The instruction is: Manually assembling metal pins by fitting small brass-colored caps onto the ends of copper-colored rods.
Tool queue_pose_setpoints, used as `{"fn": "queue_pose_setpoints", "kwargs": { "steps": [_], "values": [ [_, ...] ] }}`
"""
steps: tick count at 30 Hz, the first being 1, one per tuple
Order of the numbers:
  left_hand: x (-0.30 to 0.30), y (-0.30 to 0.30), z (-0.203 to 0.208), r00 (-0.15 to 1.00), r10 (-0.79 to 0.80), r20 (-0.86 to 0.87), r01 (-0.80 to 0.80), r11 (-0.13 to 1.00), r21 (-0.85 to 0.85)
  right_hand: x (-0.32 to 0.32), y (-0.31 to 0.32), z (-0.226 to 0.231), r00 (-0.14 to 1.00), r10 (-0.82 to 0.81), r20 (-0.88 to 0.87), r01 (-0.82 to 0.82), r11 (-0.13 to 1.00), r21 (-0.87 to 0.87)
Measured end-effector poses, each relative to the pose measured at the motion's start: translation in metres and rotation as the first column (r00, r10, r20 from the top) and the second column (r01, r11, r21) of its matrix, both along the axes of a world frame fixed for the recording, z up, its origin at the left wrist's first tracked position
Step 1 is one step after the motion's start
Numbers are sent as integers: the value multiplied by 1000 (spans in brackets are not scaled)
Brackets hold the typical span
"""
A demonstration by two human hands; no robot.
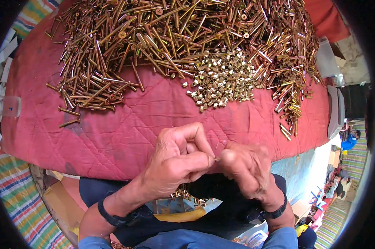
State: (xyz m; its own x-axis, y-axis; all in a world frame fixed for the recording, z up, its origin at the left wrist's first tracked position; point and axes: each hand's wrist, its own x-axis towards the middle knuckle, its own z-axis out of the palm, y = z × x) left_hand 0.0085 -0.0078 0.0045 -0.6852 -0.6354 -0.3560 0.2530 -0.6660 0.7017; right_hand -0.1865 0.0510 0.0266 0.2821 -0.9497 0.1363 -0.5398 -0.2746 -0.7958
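A red quilted cloth covers the table, and a broad heap of long brass-coloured screws spreads across its far side. Right of centre, nearer in, lies a smaller pile of short brass nuts. At the near edge the left hand and right hand meet, fingertips pinched shut on one thin screw between them, mostly hidden.

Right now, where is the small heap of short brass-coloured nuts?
In the head view, the heap of short brass-coloured nuts lies on the red quilted cloth, right of centre, against the big pile of long brass-coloured screws and beyond both hands.
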Motion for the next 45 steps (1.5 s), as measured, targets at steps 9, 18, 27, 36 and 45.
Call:
{"fn": "queue_pose_setpoints", "kwargs": {
  "steps": [9,18,27,36,45],
  "values": [
    [6,-10,4,999,-16,-52,27,973,230,2,-3,11,993,-104,49,108,990,-90],
    [4,-6,-1,987,-78,-137,112,960,256,1,-1,9,1000,7,-19,-7,999,-42],
    [6,-9,-6,978,-78,-193,143,925,353,10,2,8,995,-74,-61,69,995,-73],
    [5,-9,0,898,-417,-142,431,898,92,-11,8,17,998,40,-56,-40,999,-11],
    [31,-30,14,855,368,365,360,85,-929,-112,23,30,677,-468,-567,449,874,-185]
  ]
}}
